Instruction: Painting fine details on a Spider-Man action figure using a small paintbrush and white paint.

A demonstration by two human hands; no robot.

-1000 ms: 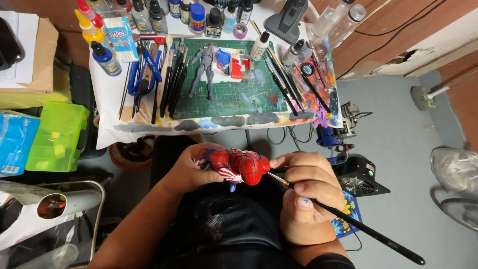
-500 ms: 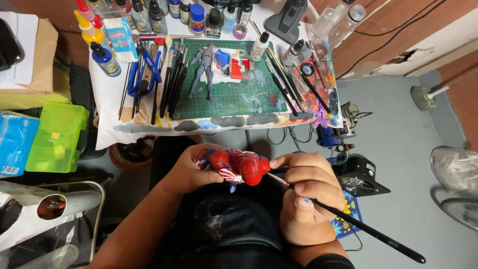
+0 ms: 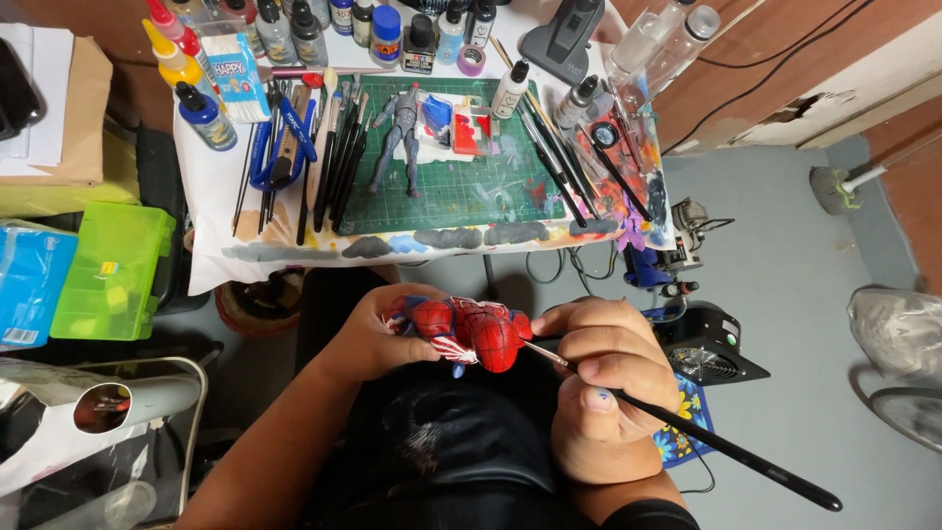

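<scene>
Down over the lap, the left hand (image 3: 378,329) curls its fingers around a small red figure (image 3: 469,332), gripping it from the left side and holding it level in front of the dark shirt, well below the table edge. The right hand (image 3: 603,388) pinches a long black paintbrush (image 3: 687,432) between thumb and fingertips, fingers bunched tight around the handle, and the fine tip sits right at the rounded red end of the figure, touching or all but touching it; the handle runs away down to the right past the wrist. Up on the table, a green cutting mat (image 3: 461,191) lies in the middle of a paint-smeared white sheet, and a grey figure (image 3: 397,132) lies on its upper left part, beside some red and blue pieces. A row of dark brushes (image 3: 334,167) rests just left of the mat, with blue-handled pliers (image 3: 280,147) beyond them. Paint bottles (image 3: 294,29) line the far edge. Off to the left, a lime-green plastic box (image 3: 113,270) stands beside a blue one, and a small black fan (image 3: 711,348) sits on the floor at right.
</scene>
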